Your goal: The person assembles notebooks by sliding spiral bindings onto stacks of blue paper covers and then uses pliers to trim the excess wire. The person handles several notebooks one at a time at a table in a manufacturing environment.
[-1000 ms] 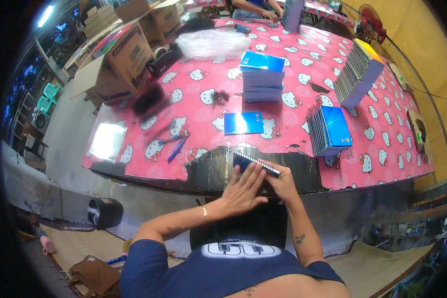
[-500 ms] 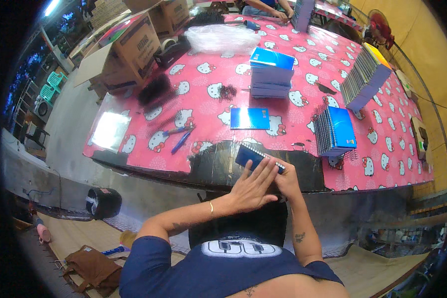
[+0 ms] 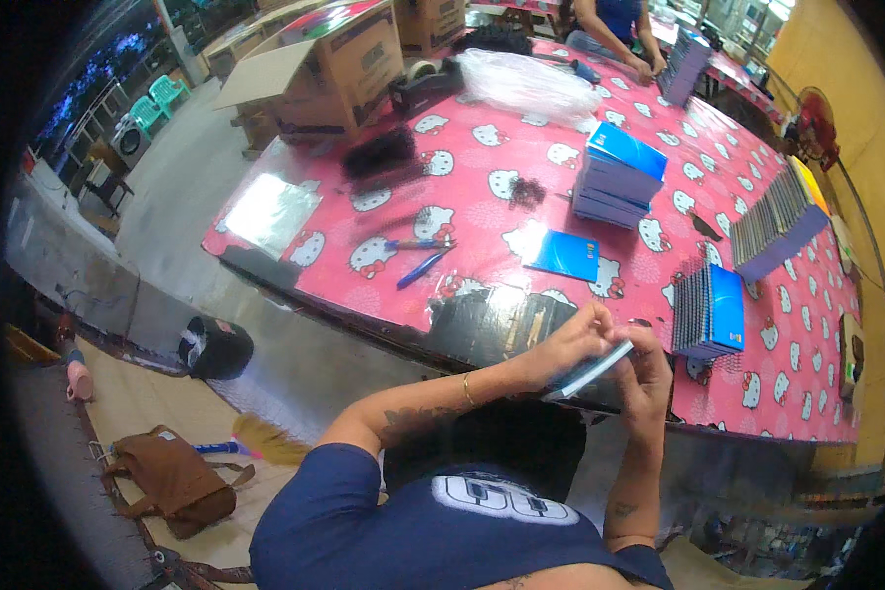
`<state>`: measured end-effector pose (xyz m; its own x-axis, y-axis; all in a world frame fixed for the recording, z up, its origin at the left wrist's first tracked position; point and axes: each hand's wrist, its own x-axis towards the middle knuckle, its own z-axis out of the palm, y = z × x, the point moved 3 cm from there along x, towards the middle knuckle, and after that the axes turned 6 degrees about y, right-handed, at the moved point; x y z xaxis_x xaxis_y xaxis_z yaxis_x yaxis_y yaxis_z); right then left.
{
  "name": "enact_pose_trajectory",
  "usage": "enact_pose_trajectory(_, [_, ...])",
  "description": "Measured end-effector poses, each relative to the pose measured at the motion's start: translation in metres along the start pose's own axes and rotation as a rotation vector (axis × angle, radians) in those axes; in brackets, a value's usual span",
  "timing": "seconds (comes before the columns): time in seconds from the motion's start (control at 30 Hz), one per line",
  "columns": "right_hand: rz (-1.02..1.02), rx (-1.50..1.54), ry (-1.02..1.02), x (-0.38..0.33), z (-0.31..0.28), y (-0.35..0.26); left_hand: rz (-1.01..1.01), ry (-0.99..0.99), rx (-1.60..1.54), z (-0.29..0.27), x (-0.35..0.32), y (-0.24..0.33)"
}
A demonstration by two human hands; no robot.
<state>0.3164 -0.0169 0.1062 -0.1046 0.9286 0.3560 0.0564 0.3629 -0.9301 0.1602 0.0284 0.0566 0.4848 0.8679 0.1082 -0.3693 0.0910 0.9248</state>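
My right hand (image 3: 647,382) grips a small spiral notebook (image 3: 596,370) over the table's near edge, tilted so its pale page edge shows. At the notebook's upper end, the fingers of my left hand (image 3: 578,344) are pinched together against it; small detail there is blurred. Just beyond lies a single blue notebook (image 3: 566,256), flat on the pink cloth. Farther back rises a stack of blue-covered notebooks (image 3: 619,177). To the right of my hands, another stack of notebooks (image 3: 708,310) has its black spiral bindings facing left.
A long notebook row (image 3: 779,221) stands at the right. Loose black coils (image 3: 379,152), pens (image 3: 423,267), a clear plastic sheet (image 3: 270,211) and a plastic bag (image 3: 526,87) lie on the table (image 3: 482,187). Cardboard boxes (image 3: 349,74) are far left. A co-worker (image 3: 615,29) handles notebooks at the far side.
The view has swung, shifting the table rightward in it. My left hand has gone from lying flat across the notebook to pinching at its end, and the notebook is now turned edge-up.
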Motion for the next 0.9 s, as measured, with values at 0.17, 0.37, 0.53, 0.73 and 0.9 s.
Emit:
enact_pose_trajectory(0.17, [-0.087,-0.360,0.049,0.014,-0.009,-0.011,0.587,0.401,1.539,-0.124,-0.019,0.047])
enact_pose_trajectory(0.37, [-0.200,-0.923,0.028,0.023,0.012,0.031,0.229,0.553,2.004,-0.208,-0.075,0.044])
enact_pose_trajectory(0.53, [-0.199,-0.961,0.109,0.021,0.011,0.032,0.148,0.555,1.823,-0.208,-0.065,0.051])
enact_pose_trajectory(0.73, [-0.204,-0.974,0.124,0.021,0.014,0.033,-0.339,0.276,0.217,-0.072,-0.061,0.009])
enact_pose_trajectory(0.9, [-0.204,-0.995,0.133,0.021,0.017,0.032,-0.482,0.241,-0.145,-0.044,-0.048,-0.004])
